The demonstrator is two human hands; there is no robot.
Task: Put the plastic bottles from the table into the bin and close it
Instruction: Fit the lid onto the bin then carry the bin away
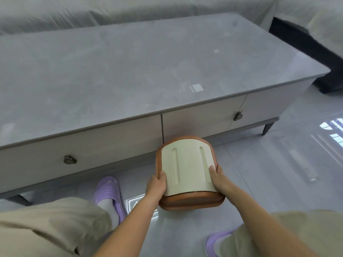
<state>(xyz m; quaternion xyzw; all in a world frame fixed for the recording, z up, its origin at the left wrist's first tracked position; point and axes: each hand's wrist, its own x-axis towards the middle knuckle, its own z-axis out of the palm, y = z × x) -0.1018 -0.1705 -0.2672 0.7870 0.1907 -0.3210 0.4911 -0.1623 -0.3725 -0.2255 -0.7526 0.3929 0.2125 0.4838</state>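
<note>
A small orange-brown bin [191, 200] stands on the floor in front of the grey table [111, 71]. Its cream lid [187, 167], with two long grooves, lies flat on top of the bin. My left hand [156, 184] grips the bin's left edge, thumb on the lid. My right hand [217, 178] holds the right edge, thumb resting on the lid's corner. No plastic bottle shows on the table top. The inside of the bin is hidden by the lid.
The table has two drawers with round knobs [70, 160] [238, 115]. My legs in beige trousers and purple slippers [108, 190] flank the bin. A covered sofa [130, 10] sits behind the table. The floor is glossy tile.
</note>
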